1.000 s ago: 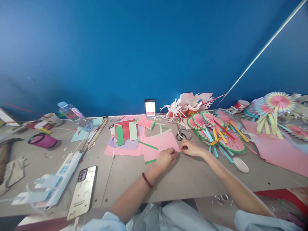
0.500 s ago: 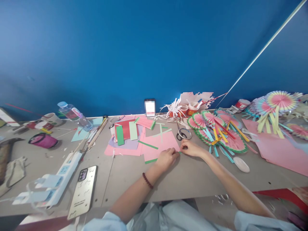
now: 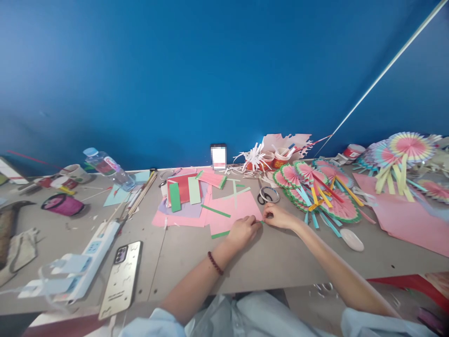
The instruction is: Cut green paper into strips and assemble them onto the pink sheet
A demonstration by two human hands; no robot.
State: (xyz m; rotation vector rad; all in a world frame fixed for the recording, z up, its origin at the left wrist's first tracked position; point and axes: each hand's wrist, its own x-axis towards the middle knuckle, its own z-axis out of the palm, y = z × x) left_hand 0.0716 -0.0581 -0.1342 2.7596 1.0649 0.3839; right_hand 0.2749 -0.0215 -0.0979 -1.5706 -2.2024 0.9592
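Note:
A pink paper sheet (image 3: pixel 238 204) lies flat on the grey table in front of me. Along its near edge runs a green paper strip (image 3: pixel 220 235), partly covered by my left hand (image 3: pixel 243 232). The fingers of that hand are bent together and press the strip against the sheet's edge. Beside it, at the sheet's right corner, my right hand (image 3: pixel 278 217) is closed in a pinch at the strip's end, of which only a bit of green shows. A darker green strip (image 3: pixel 215 211) and pale green strips (image 3: pixel 235 194) rest loose on the sheet.
Scissors (image 3: pixel 261 200) and a tape roll (image 3: pixel 270 194) lie beyond my right hand. Pleated paper fans (image 3: pixel 340 206) and a white oval piece (image 3: pixel 351 240) are to the right. Leftward are a phone (image 3: pixel 121 281), a power strip (image 3: pixel 93 257) and a bottle (image 3: pixel 110 168).

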